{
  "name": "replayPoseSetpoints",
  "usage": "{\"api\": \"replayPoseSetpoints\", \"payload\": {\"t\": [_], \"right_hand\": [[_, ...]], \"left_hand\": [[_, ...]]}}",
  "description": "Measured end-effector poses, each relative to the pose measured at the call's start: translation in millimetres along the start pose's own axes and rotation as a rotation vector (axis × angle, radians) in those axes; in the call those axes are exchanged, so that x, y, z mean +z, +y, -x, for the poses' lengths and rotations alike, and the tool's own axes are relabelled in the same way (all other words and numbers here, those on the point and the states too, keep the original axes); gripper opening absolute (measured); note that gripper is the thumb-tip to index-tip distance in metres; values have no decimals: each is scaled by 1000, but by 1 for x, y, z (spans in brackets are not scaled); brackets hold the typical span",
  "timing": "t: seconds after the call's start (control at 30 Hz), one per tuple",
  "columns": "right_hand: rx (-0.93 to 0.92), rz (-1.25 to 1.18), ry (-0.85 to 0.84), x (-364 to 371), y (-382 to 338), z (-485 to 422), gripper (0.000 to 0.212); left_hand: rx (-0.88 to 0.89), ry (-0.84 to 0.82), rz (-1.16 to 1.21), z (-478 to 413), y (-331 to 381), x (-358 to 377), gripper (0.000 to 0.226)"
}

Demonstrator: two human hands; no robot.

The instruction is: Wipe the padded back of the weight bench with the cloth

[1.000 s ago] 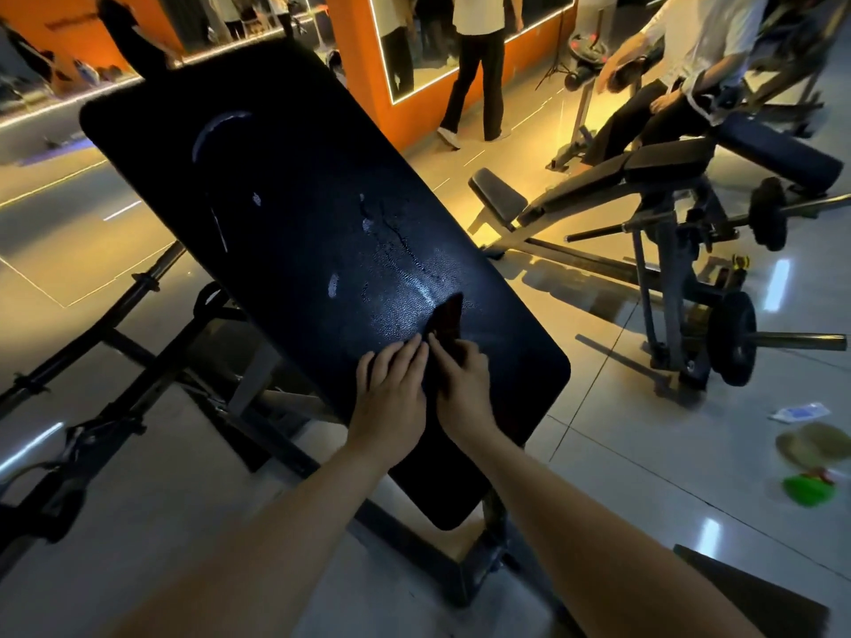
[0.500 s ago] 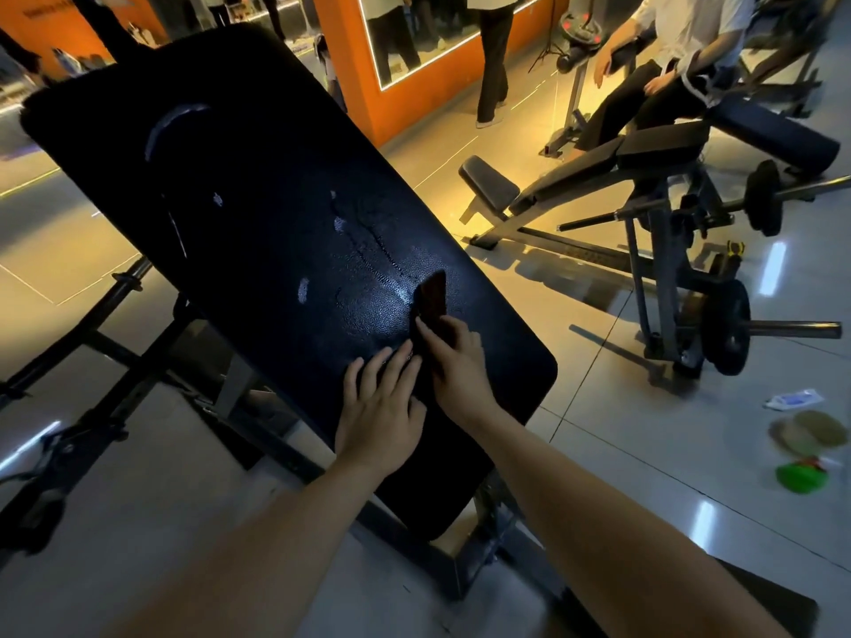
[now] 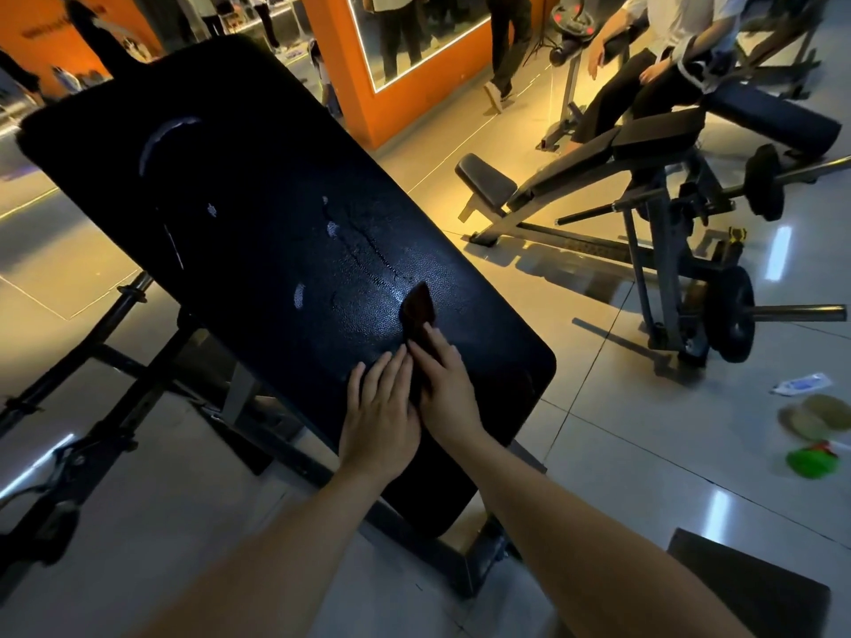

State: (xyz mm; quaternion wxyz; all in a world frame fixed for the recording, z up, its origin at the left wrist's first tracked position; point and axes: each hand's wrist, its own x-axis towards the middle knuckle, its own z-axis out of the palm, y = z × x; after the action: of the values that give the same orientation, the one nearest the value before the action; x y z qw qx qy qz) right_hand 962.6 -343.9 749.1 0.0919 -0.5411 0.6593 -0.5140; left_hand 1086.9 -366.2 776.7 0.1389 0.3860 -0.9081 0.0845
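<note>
The black padded back [image 3: 258, 232] of the weight bench slants across the middle of the view, cracked and scuffed near its centre. A small dark cloth [image 3: 418, 310] lies on the pad's lower right part, its tip pointing up the pad. My right hand [image 3: 444, 384] presses flat on the cloth's lower end and covers most of it. Beside it, my left hand [image 3: 380, 416] lies flat on the pad with fingers together, touching the cloth's left edge.
The bench's black steel frame [image 3: 115, 361] spreads over the tiled floor at left. Another bench with weight plates [image 3: 732, 315] stands at right, where a person [image 3: 654, 62] sits. A green object [image 3: 810, 460] and small items lie on the floor at right. An orange mirrored wall [image 3: 405, 85] is behind.
Both hands have stayed side by side on the lower pad with the cloth beneath the right one, sliding slightly up the pad. The camera has shifted a little.
</note>
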Motion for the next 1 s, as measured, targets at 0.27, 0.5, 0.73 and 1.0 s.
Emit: {"api": "replayPoseSetpoints", "payload": {"t": [0.27, 0.5, 0.73, 1.0], "right_hand": [[549, 32, 270, -66, 81, 14, 42], [267, -83, 92, -13, -3, -26, 60], [320, 252, 187, -43, 49, -40, 40], [715, 181, 330, -31, 58, 10, 44]], "left_hand": [[63, -16, -33, 2, 1, 3, 58], [64, -17, -69, -1, 3, 3, 60], [53, 12, -50, -1, 2, 5, 59], [44, 19, -41, -2, 4, 6, 57]]}}
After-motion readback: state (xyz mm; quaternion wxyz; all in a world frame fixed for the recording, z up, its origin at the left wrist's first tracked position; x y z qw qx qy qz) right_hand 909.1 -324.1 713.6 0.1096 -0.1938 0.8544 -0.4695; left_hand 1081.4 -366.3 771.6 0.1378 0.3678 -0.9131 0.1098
